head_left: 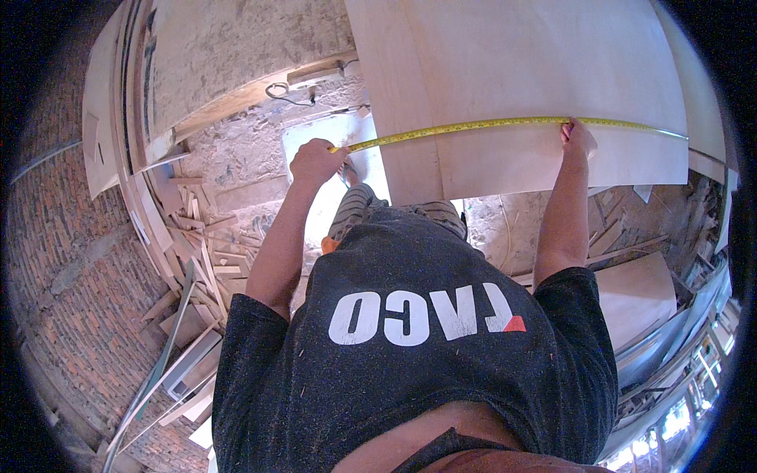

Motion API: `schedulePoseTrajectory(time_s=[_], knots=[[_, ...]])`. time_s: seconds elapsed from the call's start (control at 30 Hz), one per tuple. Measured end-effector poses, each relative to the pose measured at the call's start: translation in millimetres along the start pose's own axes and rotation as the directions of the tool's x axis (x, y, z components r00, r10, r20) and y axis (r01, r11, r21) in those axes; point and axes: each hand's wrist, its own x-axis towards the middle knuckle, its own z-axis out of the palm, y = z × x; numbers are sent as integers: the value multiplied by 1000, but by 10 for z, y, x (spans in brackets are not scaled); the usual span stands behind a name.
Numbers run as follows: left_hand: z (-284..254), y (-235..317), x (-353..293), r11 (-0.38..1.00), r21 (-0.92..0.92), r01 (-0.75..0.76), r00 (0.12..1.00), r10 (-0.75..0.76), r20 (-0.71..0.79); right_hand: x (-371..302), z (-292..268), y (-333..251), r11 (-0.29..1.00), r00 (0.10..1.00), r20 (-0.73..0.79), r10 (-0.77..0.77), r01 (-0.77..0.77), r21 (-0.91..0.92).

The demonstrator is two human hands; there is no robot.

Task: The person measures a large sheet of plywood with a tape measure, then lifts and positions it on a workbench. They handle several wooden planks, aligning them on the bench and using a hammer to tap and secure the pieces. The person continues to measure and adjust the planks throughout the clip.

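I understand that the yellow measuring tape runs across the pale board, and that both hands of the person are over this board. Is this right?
Not quite: only the right hand is over the pale board. The head view shows the left hand beyond the board's left edge. The yellow measuring tape does run across the board.

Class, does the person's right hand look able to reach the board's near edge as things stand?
Probably yes: the right hand is over the board, at the yellow tape, and no object seems to block the near edge.
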Motion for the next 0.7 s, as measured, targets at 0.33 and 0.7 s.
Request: schedulePoseTrajectory(time_s=[0.33, 0.7], knots=[[-55, 31, 13, 1000, -10, 6, 999, -6, 37, 80, -13, 43, 992, 999, -23, -26, 23, -125], [-27, -19, 61, 998, -32, 50, 997, -48, 62, 2, 52, 52, 989, 996, -41, -78, 72, -127]])
